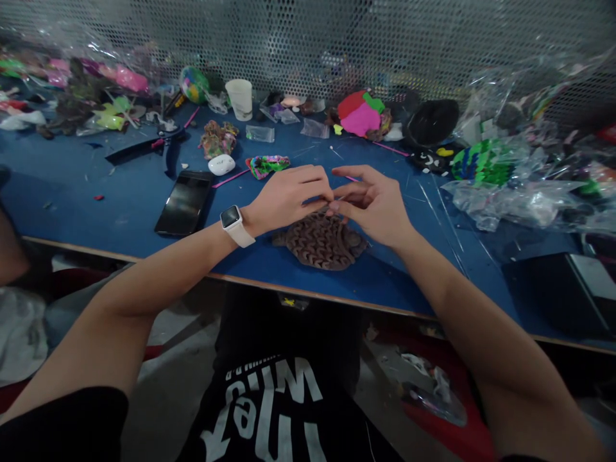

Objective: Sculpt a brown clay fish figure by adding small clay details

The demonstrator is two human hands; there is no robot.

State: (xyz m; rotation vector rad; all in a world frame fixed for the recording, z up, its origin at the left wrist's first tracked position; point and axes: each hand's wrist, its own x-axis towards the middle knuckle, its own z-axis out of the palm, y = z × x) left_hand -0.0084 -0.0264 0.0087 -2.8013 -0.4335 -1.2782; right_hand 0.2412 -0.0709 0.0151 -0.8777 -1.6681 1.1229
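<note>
A brown fish-shaped clay model [323,242] with rows of raised scales lies flat near the table's front edge, its head end to the right. Just over its upper edge my left hand [293,192] has its fingers bent and pinched together. My right hand [373,202] meets it fingertip to fingertip, thumb and fingers closed on the same spot. What they pinch is small and thin, and the fingers mostly hide it. A colourful clay piece [267,165] lies just beyond my left hand.
Left of my hands are a black phone [185,203], a white earbud case [221,165] and black scissors [168,144]. A paper cup [240,99] stands at the back. Plastic bags [510,202] and a green clay piece [484,162] lie right, near a dark box [561,289].
</note>
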